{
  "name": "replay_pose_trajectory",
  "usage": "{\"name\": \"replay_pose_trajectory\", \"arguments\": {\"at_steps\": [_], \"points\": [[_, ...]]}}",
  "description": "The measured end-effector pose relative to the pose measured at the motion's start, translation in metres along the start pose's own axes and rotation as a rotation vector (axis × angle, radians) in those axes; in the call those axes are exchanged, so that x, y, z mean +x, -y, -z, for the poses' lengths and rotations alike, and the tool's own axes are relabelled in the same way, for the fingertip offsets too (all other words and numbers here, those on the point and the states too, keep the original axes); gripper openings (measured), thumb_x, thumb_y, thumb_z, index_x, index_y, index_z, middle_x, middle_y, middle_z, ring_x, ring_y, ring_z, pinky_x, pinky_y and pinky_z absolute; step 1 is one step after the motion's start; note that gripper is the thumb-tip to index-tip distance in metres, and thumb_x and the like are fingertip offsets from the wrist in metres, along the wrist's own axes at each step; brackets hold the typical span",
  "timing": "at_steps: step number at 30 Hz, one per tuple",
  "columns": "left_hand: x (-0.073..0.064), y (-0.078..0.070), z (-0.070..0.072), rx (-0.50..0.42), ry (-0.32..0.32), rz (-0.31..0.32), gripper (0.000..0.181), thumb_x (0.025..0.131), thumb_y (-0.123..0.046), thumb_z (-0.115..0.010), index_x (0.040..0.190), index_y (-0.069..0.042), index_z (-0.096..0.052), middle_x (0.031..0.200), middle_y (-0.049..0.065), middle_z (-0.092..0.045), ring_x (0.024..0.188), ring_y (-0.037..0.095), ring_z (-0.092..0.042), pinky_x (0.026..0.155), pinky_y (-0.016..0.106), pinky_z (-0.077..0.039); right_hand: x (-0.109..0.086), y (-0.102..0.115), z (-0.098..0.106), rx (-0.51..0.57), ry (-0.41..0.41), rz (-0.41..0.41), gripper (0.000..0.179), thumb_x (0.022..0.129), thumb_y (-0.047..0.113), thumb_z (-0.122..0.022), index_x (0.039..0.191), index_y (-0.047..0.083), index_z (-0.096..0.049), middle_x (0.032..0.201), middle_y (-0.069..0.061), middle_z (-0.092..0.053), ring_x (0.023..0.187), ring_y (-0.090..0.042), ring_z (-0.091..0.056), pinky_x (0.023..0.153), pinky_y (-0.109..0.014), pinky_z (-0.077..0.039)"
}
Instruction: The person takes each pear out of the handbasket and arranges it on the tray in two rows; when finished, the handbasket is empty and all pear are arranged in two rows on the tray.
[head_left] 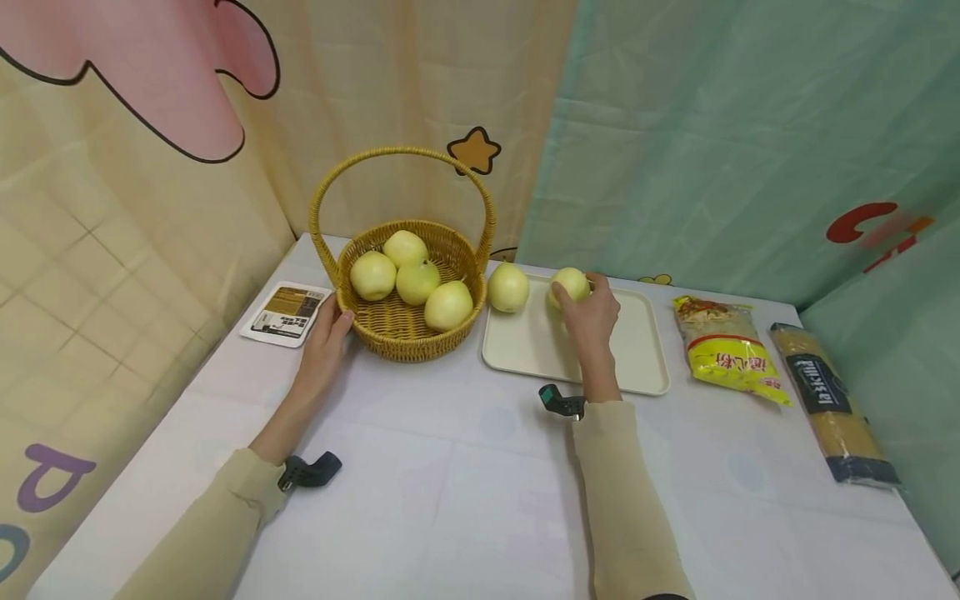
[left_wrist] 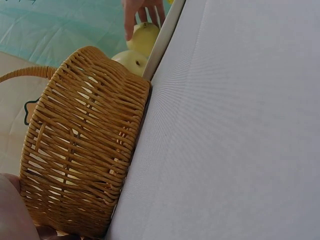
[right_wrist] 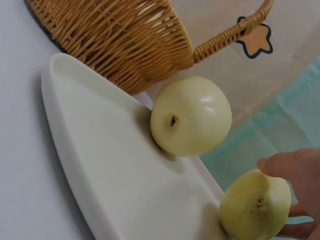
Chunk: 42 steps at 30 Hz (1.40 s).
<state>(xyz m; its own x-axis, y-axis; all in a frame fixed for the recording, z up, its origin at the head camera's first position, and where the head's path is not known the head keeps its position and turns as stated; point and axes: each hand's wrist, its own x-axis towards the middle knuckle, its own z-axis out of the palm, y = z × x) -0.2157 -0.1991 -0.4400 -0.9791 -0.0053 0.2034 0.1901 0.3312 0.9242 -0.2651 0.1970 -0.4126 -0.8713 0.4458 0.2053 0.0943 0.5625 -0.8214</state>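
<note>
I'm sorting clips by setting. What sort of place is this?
Probably a curtained-off indoor corner set up for tabletop work, though the wider room is out of view. Printed curtains hang around a white table, which holds a wicker basket of fruit and a tray.

Small print on the white pack (head_left: 285,314) is unreadable. The left wrist view cuts off the left hand (left_wrist: 15,212) and the handle (left_wrist: 27,72) of the basket (left_wrist: 80,145); the right wrist view crops the tray (right_wrist: 115,145) and the right hand (right_wrist: 304,180), which hides part of a fruit (right_wrist: 252,205).
</note>
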Motion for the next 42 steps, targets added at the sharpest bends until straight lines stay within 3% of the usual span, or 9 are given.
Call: {"name": "replay_pose_trajectory", "arguments": {"at_steps": [23, 29, 42], "points": [[0.003, 0.001, -0.001, 0.007, 0.001, -0.027, 0.06, 0.114, -0.027, -0.038, 0.167, -0.003, -0.023, 0.171, 0.021, -0.029, 0.16, 0.035, -0.025, 0.134, 0.049, -0.021, 0.002, 0.005, 0.009, 0.07, -0.027, -0.005, 0.076, 0.095, 0.041, -0.076, 0.153, 0.0, -0.049, 0.154, -0.025, -0.052, 0.144, -0.044, -0.044, 0.122, -0.057, -0.036], [0.002, 0.0, -0.002, 0.017, -0.002, -0.018, 0.061, 0.114, -0.029, -0.038, 0.167, -0.003, -0.024, 0.171, 0.02, -0.03, 0.16, 0.035, -0.026, 0.134, 0.049, -0.021, -0.001, 0.021, 0.017, 0.114, -0.004, 0.026, 0.081, 0.094, 0.047, -0.077, 0.156, 0.005, -0.047, 0.159, -0.019, -0.049, 0.148, -0.039, -0.042, 0.124, -0.054, -0.037], [-0.001, -0.001, 0.0, 0.0, 0.011, 0.006, 0.062, 0.114, -0.028, -0.037, 0.168, -0.006, -0.019, 0.173, 0.018, -0.025, 0.161, 0.033, -0.023, 0.135, 0.047, -0.018, -0.023, 0.072, 0.018, 0.238, 0.055, 0.186, 0.083, 0.091, 0.04, -0.082, 0.156, 0.004, -0.044, 0.162, -0.014, -0.046, 0.149, -0.036, -0.042, 0.122, -0.051, -0.04]]}}
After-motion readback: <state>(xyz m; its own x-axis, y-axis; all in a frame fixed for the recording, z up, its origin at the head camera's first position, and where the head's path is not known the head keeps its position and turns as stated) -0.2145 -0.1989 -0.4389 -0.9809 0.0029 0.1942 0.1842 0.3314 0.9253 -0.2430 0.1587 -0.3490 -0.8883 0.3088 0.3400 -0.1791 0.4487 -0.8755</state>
